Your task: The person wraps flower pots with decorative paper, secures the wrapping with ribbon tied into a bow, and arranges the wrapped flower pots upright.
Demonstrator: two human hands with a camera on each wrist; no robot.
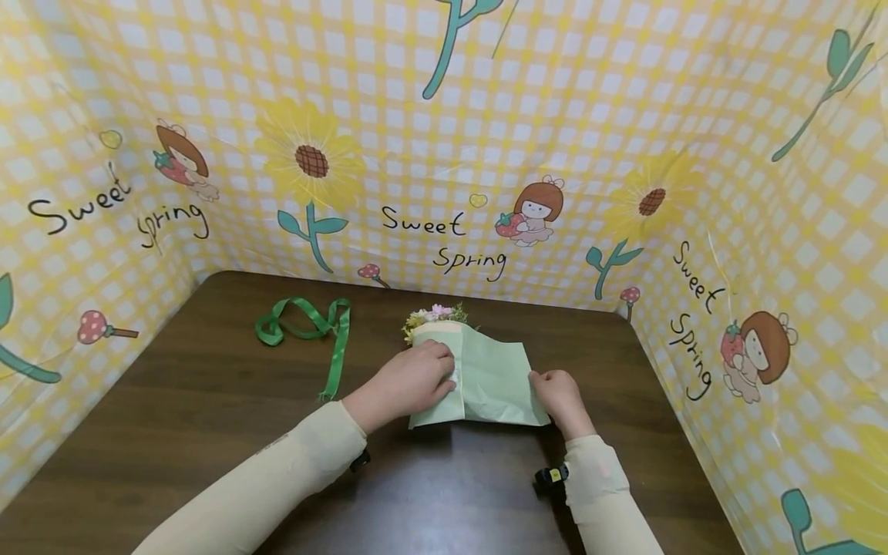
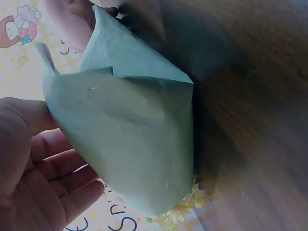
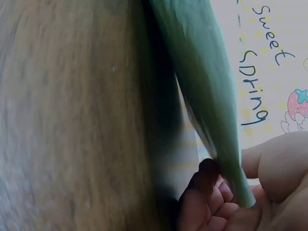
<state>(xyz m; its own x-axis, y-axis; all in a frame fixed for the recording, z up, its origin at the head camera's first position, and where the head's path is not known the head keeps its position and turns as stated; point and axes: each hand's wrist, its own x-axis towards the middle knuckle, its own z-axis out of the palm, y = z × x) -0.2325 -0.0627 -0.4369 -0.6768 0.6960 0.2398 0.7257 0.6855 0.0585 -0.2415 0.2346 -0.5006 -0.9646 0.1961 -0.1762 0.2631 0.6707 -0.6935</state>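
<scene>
A sheet of pale green wrapping paper (image 1: 496,378) is folded round a small bunch of flowers (image 1: 438,312), whose pink, white and yellow heads stick out at the far left end. My left hand (image 1: 414,379) rests on the paper's left part, its fingers against the wrapped side. Seen from the left wrist, the thumb and fingers (image 2: 53,163) touch the paper's rounded surface. At the right edge my right hand (image 1: 560,397) pinches the loose flap. In the right wrist view, the paper's corner (image 3: 244,195) lies between thumb and fingers. The stems are hidden inside.
A loose green ribbon (image 1: 305,327) lies curled on the dark wooden table (image 1: 229,385), left of the bouquet. A yellow checked cloth (image 1: 430,154) with printed flowers and figures hangs round the back and sides.
</scene>
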